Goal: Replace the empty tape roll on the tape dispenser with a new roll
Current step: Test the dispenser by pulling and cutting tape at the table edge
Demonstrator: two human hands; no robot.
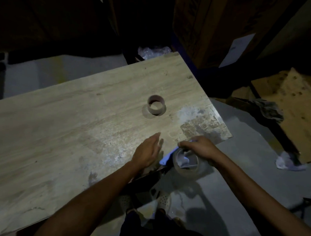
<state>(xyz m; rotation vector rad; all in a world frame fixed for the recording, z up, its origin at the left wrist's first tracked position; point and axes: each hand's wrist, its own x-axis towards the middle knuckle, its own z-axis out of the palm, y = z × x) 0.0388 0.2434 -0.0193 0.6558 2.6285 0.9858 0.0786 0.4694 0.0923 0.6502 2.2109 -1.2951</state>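
Note:
An empty cardboard tape core [156, 104] stands alone on the wooden table [62, 125], toward its right end. At the table's near right corner, my right hand [199, 148] grips the tape dispenser [166, 157], whose pale blue frame shows beside a full roll of clear tape [188, 163] mounted on it. The dispenser's handle is hidden in shadow under my hands. My left hand [149, 153] hovers flat just left of the dispenser, fingers extended and holding nothing.
Cardboard boxes [218, 22] stand behind the table's far right corner. A flattened cardboard sheet [293, 115] and crumpled rags [268, 109] lie on the grey floor at right. My sandalled feet [161, 198] show below the table edge. The scene is dim.

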